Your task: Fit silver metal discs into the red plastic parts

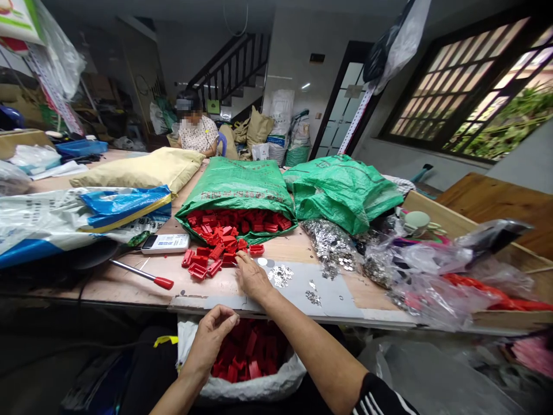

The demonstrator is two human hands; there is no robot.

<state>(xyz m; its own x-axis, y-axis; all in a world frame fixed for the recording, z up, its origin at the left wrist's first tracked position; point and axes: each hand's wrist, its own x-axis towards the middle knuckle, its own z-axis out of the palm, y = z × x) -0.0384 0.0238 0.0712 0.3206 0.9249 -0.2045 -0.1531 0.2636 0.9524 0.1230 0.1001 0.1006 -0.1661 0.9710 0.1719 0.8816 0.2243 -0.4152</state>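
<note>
My right hand (254,278) reaches over the front of the table, its fingers bent together at the edge of a red plastic part (228,260). More red plastic parts (199,271) spill around it from a green woven sack (242,181). Beside that hand lies a pile of small shiny metal discs (280,275). Nearer to me, my left hand (213,334) is raised with thumb and fingers pinched together. Whatever it may hold is too small to make out. Below both hands, a white sack (254,389) on my side of the table holds many red parts.
A metal lever with a red handle (164,282) juts out at left, near a white box-shaped device (166,244). Bags of metal pieces (330,242) and clear plastic bags (432,282) crowd the right. Across the table sits another person (199,135).
</note>
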